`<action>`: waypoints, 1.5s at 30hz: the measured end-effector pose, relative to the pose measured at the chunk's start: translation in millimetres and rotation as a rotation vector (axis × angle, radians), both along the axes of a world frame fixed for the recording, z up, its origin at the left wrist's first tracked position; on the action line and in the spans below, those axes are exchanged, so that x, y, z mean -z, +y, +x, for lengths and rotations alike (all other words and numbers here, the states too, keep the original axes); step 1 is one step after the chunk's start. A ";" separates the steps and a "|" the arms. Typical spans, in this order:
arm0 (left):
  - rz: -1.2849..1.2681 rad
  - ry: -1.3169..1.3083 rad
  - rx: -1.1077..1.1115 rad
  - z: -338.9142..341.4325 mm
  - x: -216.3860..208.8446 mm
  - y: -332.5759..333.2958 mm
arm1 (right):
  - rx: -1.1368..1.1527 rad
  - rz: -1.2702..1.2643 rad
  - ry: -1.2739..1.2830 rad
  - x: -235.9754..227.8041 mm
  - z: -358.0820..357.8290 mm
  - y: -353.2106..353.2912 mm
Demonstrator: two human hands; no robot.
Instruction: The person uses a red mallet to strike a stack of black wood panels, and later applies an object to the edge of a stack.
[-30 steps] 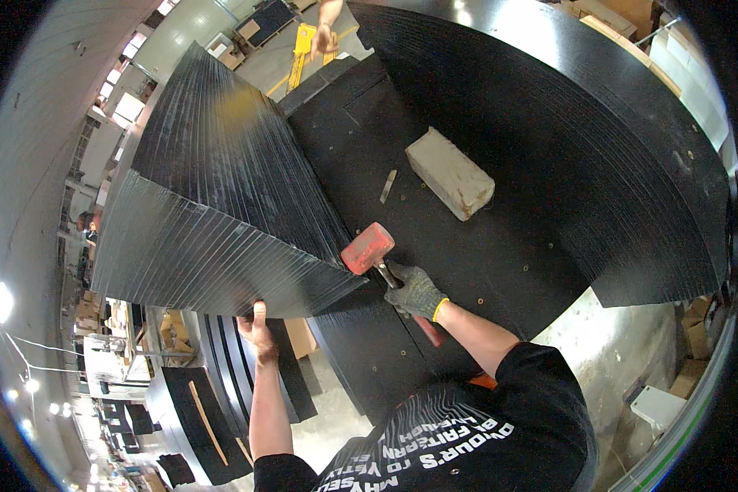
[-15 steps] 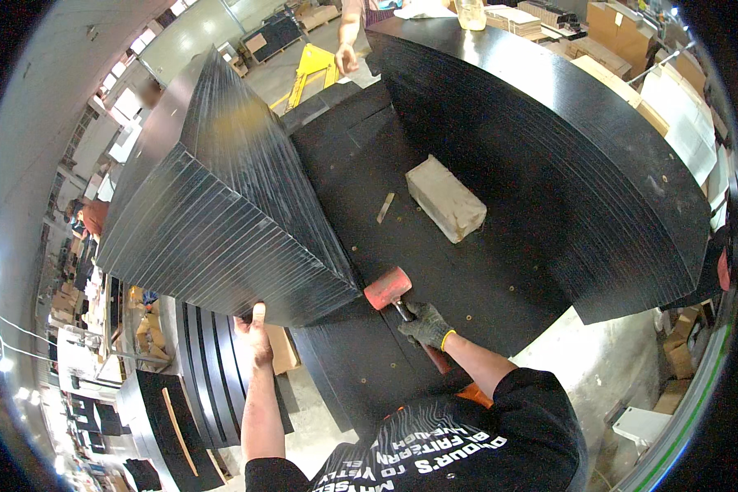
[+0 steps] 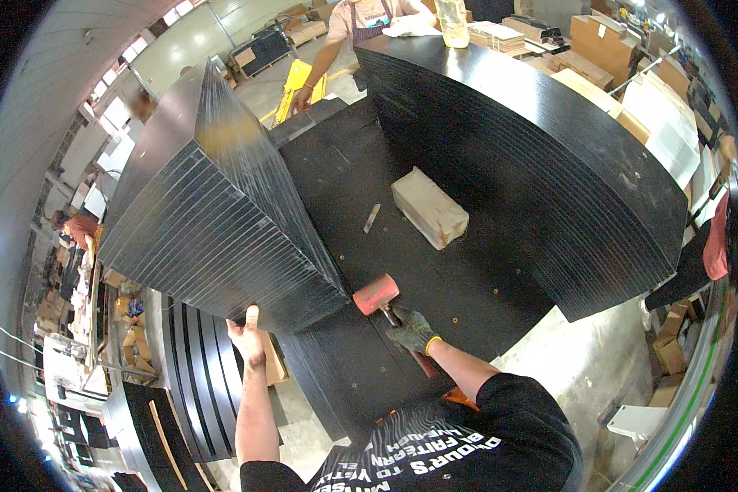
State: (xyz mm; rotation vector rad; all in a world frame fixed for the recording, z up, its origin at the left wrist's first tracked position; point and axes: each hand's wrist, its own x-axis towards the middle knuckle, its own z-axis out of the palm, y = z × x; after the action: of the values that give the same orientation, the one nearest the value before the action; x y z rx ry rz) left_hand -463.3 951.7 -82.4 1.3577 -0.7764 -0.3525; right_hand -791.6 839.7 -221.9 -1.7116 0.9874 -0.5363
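My gloved right hand (image 3: 412, 331) is closed round the handle of a mallet (image 3: 376, 293) with a worn red head. The mallet's head is beside the near lower corner of a tall stack of black panels (image 3: 221, 238) on the left. My bare left hand (image 3: 248, 336) touches that stack's near lower edge, thumb up and apart from the fingers, which are partly hidden. A pale wrapped block (image 3: 429, 207) and a small flat strip (image 3: 371, 218) lie on the broad black board (image 3: 459, 279) between this stack and a second, curved-edged stack of black panels (image 3: 533, 180) on the right.
Across the boards stands a person (image 3: 369, 20), one hand (image 3: 301, 100) near the far edge. A yellow pallet jack (image 3: 291, 90) is behind. A clear container (image 3: 453, 23) stands on the right stack. More dark panels (image 3: 201, 385) lean at the lower left. Another person's arm shows at far right.
The view has shifted a little. The mallet stays by the left stack's corner in my right hand, and my left hand stays at its edge. The person opposite shows more fully, hand lower.
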 end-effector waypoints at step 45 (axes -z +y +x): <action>-0.012 0.000 -0.029 -0.9 1.7 2.1 | 0.022 0.301 -0.128 -9.3 -0.2 3.4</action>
State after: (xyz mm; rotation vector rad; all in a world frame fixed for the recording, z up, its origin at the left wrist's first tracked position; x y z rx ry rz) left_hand -464.2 953.8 -84.1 1.3565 -0.7571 -0.3249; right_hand -791.7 843.1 -212.6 -1.3837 0.9446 -0.4788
